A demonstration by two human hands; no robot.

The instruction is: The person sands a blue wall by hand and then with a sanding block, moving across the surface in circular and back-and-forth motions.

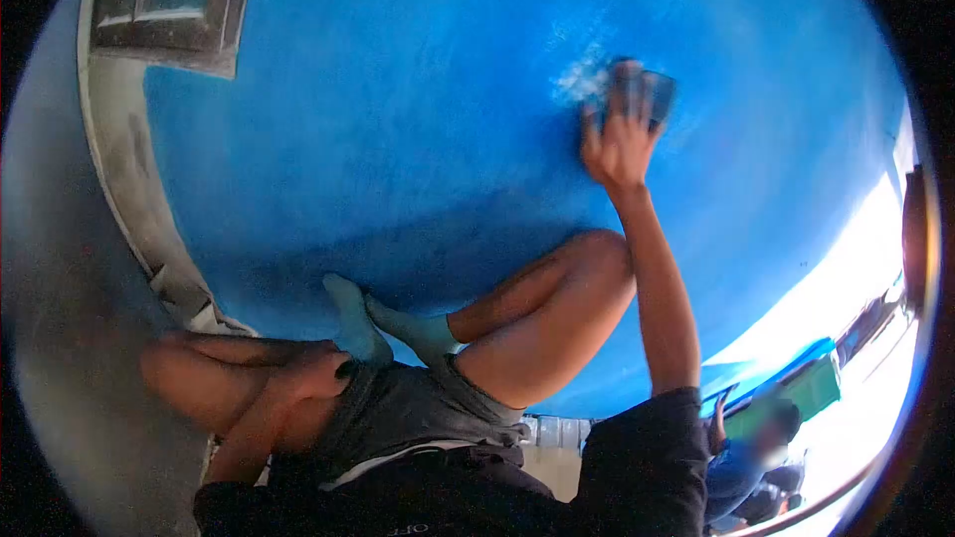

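My right hand (619,144) is stretched out ahead with its fingers spread over a small dark block (652,94), pressing it flat on the blue painted surface (398,119). A whitish scuffed patch (582,80) lies just left of the block. My left hand (316,375) rests curled against my folded leg beside my feet in pale green socks (393,328); nothing shows in it. I sit cross-legged in grey shorts.
A grey concrete border (119,149) curves along the left side of the blue surface, with a framed opening (174,0) at top left. Another person (746,457) sits at lower right near a green box (811,388) in bright light.
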